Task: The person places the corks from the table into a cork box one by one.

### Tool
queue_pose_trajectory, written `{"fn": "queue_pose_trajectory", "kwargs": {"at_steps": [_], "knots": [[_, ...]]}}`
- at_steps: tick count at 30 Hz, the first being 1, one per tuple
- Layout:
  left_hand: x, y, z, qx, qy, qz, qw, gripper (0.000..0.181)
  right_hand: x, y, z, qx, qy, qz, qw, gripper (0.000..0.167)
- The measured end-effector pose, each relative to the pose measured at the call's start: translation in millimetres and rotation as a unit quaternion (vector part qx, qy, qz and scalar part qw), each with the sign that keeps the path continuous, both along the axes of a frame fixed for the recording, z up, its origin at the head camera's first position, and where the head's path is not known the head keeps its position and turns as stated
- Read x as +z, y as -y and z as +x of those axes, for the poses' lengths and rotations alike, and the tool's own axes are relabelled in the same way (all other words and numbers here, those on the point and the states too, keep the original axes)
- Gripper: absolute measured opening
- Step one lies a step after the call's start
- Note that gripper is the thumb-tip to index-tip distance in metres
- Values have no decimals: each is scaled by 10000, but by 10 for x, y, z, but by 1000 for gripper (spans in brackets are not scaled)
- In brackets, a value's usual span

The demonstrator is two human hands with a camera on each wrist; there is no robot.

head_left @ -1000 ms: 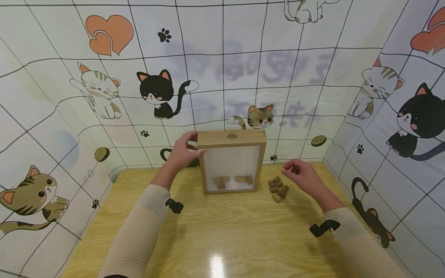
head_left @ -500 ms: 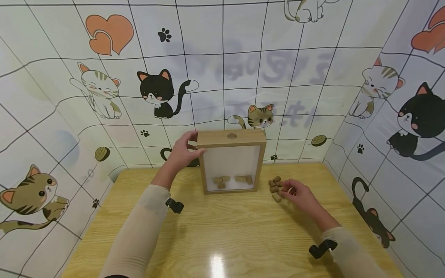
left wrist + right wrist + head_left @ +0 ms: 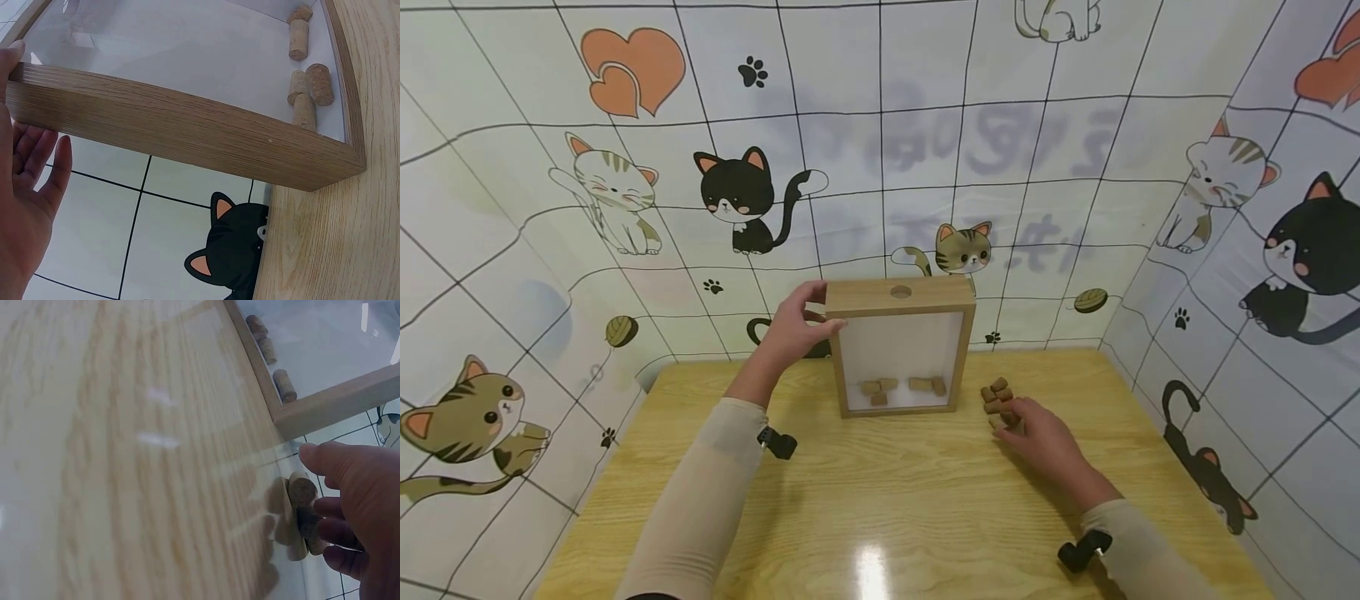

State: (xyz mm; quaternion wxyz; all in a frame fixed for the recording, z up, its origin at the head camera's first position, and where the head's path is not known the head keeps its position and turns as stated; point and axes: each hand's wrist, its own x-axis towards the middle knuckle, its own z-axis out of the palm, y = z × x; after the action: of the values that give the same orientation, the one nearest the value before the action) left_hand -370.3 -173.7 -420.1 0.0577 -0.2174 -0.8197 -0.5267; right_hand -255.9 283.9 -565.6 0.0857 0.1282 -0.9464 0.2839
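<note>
A shallow wooden shadow box (image 3: 865, 302) stands upright at the back of the table, with a round hole in its top edge and a clear front. Several corks (image 3: 299, 40) lie at its bottom. My left hand (image 3: 793, 332) holds the box's upper left corner, thumb at the front and fingers behind. Right of the box is a small pile of loose corks (image 3: 992, 407). My right hand (image 3: 1043, 437) is at the near side of this pile. In the right wrist view its thumb stands apart from the bent fingers, which are beside the corks (image 3: 303, 490); the hand partly hides them.
The wood-grain table (image 3: 820, 500) reaches forward to a white cloth backdrop (image 3: 850, 167) printed with cats and grid lines. The backdrop encloses the back and both sides. A small black camera (image 3: 1084, 550) is strapped to the right wrist, another (image 3: 777, 443) to the left.
My right hand has come down from beside the pile and shifted toward its near corks. The left hand keeps its hold on the box, which has stayed in place.
</note>
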Motion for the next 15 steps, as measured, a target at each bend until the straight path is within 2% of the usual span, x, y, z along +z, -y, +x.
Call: {"fn": "queue_pose_trajectory", "kwargs": {"at_steps": [6, 15], "knots": [[10, -2, 23, -8, 56, 24, 10000, 74, -34, 26, 3, -95, 1, 219, 9997, 45], [10, 7, 13, -16, 34, 45, 10000, 76, -20, 100, -8, -115, 63, 372, 9992, 21]]}}
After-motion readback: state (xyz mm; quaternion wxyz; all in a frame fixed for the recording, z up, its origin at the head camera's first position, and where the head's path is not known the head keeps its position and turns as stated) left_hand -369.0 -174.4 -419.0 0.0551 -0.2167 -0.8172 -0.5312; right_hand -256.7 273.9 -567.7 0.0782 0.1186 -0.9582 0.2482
